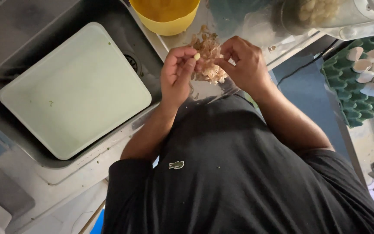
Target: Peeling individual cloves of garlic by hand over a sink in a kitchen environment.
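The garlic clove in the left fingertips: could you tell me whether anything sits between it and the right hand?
Nothing visible does. The garlic clove is pinched in the left hand, and the right hand is just beside it across a small open gap. The pile of papery skins lies underneath on the counter, not between them.

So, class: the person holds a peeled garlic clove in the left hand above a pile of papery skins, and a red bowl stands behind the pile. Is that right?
Not quite: the bowl is yellow, not red, as the head view shows. The rest stands: the left hand pinches a small pale clove over the pile of papery skins, and the bowl stands behind that pile.
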